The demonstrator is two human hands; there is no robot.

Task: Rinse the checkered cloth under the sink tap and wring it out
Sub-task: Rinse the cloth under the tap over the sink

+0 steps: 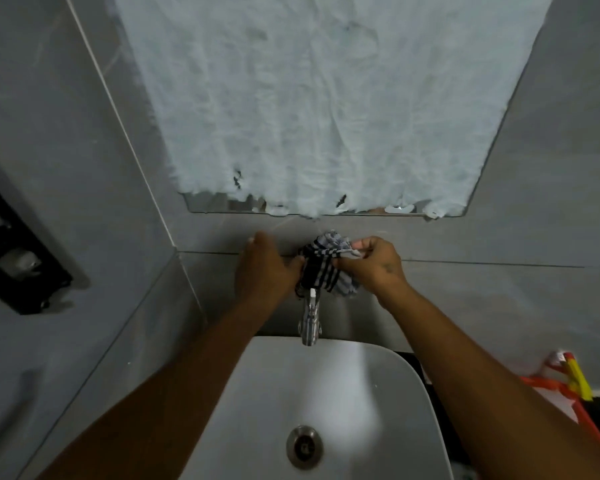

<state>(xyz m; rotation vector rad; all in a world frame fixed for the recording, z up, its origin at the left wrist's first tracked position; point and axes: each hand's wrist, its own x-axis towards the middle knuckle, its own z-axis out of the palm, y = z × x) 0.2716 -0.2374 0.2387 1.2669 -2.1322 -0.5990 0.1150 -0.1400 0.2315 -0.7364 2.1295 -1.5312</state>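
The checkered cloth (326,265), black, white and pale blue, is bunched up against the grey wall, just above the chrome tap (310,320). My right hand (373,265) grips its right side with the fingers closed over the fabric. My left hand (265,268) rests on the wall at the cloth's left edge; its thumb touches the fabric and the fingers lie spread. Below the tap sits the white sink (388,382) with a metal drain (304,446). I see no water running from the tap.
A mirror (222,204) covered with white crinkled paper hangs above the hands. A black fitting (18,268) is fixed to the left wall. An orange and yellow object (568,386) lies on the dark counter right of the sink.
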